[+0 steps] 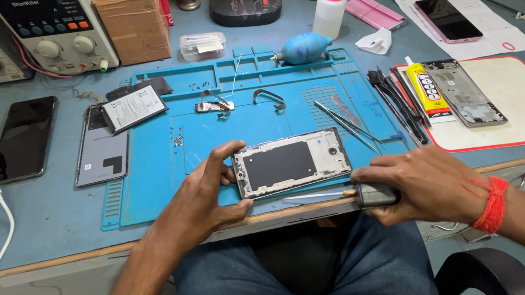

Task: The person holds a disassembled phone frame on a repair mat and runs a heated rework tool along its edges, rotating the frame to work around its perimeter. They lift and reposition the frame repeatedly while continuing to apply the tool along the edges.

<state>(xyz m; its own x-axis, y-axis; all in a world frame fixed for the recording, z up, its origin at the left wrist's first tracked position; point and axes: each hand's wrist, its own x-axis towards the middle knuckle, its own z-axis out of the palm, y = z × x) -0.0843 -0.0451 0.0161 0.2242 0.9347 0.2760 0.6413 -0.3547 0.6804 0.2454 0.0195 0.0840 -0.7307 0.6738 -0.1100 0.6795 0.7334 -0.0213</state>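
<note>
- The opened phone frame [291, 162] lies face down on the blue repair mat [162, 177], near the front edge of the workbench [43, 224], with its back cover off and its dark inner plate bare.
- The left hand [203, 195] grips the frame's left end: the thumb curls over the far edge and the fingers bend around the near corner.
- The right hand [423, 185] closes its fingers around a small dark tool handle [376, 194], whose thin tip [316, 196] lies along the frame's near edge.
- Judging by the layout, disassembly is well along: a battery [132, 108], a grey back cover [102, 152], small flex parts [213, 104] and loose screws [177, 140] already sit apart on the mat. The frame itself looks as if work remains on it.
- Room is tight at the front: the frame sits just beside the bench edge, above the person's lap.
- To the right, tweezers [346, 120], dark pry tools [399, 101] and a yellow glue tube [427, 90] lie near; the mat's middle, behind the frame, is more open.
</note>
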